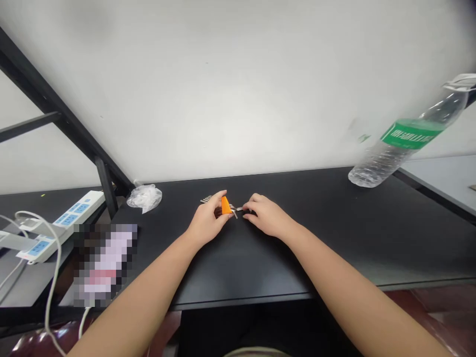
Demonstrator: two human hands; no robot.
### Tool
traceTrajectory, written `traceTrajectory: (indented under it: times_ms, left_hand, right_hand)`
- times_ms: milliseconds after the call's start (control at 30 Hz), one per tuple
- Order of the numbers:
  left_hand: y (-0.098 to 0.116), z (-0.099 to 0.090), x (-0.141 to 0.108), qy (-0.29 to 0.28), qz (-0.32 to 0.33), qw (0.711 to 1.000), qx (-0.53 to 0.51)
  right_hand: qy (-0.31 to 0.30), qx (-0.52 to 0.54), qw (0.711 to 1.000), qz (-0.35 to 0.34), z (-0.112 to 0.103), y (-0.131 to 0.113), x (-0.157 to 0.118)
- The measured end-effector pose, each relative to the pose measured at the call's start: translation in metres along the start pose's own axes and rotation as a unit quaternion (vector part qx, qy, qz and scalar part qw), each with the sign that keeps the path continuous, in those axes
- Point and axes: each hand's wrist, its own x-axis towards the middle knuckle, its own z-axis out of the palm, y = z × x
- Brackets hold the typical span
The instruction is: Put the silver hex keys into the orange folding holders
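Over the middle of the black desk (245,267), my left hand (207,220) grips an orange object (225,206) between thumb and fingers. Small metal pieces (234,212) that look like keys stick out from its right side, and a row of thin metallic pieces (207,199) shows behind my left fingers. Just to the right, my right hand (265,214) is closed, its fingertips pinching the end of a small metal piece (240,208) that reaches toward the orange object. The exact shape of the pinched piece is too small to tell.
A large clear bottle (409,134) with a green label stands at the back right. Crumpled clear plastic (146,198) lies at the back left. A power strip (70,223), white cables (55,272) and a pixelated flat item (107,263) are at the left, beside a black frame (67,114).
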Motion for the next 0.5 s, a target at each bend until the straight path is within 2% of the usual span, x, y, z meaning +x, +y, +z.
traceTrajectory:
  times_ms: [167,500]
  left_hand:
    - [-0.002,-0.001,0.0,-0.004,-0.009,1.0,0.009]
    - [-0.002,-0.002,0.0,-0.02,-0.003,1.0,0.024]
  right_hand:
    - [-0.038,-0.096,0.995,0.004,0.003,0.0,0.0]
    - [-0.092,-0.173,0.978,0.072,-0.002,-0.016,-0.001]
